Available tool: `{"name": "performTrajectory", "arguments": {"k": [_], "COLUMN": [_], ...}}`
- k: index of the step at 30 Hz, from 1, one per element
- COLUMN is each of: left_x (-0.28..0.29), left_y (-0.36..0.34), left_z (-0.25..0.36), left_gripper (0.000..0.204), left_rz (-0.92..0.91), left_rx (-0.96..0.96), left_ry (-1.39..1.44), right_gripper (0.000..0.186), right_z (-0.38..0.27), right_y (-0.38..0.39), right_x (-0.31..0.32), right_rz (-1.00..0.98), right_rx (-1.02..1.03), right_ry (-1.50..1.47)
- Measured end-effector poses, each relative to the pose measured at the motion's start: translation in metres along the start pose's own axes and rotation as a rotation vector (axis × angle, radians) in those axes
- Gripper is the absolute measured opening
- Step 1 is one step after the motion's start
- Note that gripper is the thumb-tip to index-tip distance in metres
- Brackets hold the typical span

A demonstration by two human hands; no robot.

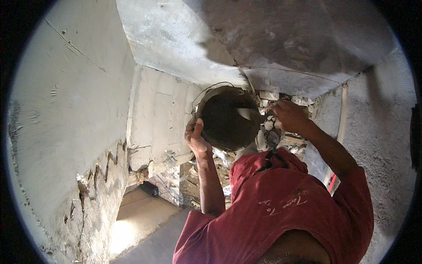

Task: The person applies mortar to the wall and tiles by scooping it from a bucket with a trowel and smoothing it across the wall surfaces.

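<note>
A round bucket (220, 136) with a dark inside is tilted so that its mouth faces up toward me. Its thin wire handle (203, 91) arches along the far left rim. My left hand (198, 137) grips the bucket's left rim, thumb on the near side. At the right rim is my right hand (288, 117), its fingers closed around what looks like a trowel. A pale, blade-like part of that trowel (246, 114) shows inside the bucket; its handle is mostly hidden. What the bucket holds is too dark to make out.
Rubble and broken stones (269, 125) lie beneath and beyond my right hand. A plastered wall (79, 97) stands on the left, with a broken lower edge (94, 189). A rough grey wall (382, 145) closes the right side. A pale block surface (162, 110) is left of the bucket.
</note>
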State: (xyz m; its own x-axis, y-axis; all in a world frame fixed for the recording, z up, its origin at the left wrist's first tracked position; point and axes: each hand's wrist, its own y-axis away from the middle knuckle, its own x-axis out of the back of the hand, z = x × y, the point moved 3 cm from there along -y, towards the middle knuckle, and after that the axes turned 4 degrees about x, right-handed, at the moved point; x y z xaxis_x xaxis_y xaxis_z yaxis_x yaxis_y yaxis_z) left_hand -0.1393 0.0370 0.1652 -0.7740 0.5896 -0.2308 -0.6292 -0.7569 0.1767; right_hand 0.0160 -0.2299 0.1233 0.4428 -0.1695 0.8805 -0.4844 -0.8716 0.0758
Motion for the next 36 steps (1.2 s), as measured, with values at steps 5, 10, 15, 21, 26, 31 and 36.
{"name": "performTrajectory", "arguments": {"k": [5, 10, 15, 21, 26, 31, 36], "left_x": [0.001, 0.012, 0.017, 0.041, 0.078, 0.097, 0.105], "left_y": [-0.004, -0.017, -0.015, -0.027, -0.062, -0.101, -0.148], "left_z": [0.005, 0.02, 0.039, 0.029, -0.022, -0.073, -0.109], "left_gripper": [0.035, 0.036, 0.036, 0.032, 0.031, 0.032, 0.049], "left_rz": [-0.006, -0.001, 0.043, 0.019, 0.036, -0.112, -0.246], "left_rx": [0.0, -0.014, -0.069, -0.13, 0.086, 0.264, 0.321], "left_ry": [-0.035, 0.134, 0.032, -0.118, 0.024, 0.013, -0.267], "right_gripper": [0.032, 0.036, 0.044, 0.048, 0.052, 0.05, 0.049], "right_z": [-0.009, -0.002, -0.001, -0.012, -0.039, -0.051, -0.077], "right_y": [-0.006, 0.011, 0.037, 0.05, 0.043, 0.02, -0.03], "right_x": [-0.017, -0.007, -0.013, -0.074, -0.092, -0.14, -0.177], "right_rz": [-0.002, 0.059, 0.132, 0.254, 0.155, 0.065, 0.101], "right_rx": [-0.058, -0.124, -0.158, -0.158, -0.306, -0.507, -0.525], "right_ry": [-0.179, -0.441, -0.496, -0.46, -0.471, -0.485, -0.49]}}
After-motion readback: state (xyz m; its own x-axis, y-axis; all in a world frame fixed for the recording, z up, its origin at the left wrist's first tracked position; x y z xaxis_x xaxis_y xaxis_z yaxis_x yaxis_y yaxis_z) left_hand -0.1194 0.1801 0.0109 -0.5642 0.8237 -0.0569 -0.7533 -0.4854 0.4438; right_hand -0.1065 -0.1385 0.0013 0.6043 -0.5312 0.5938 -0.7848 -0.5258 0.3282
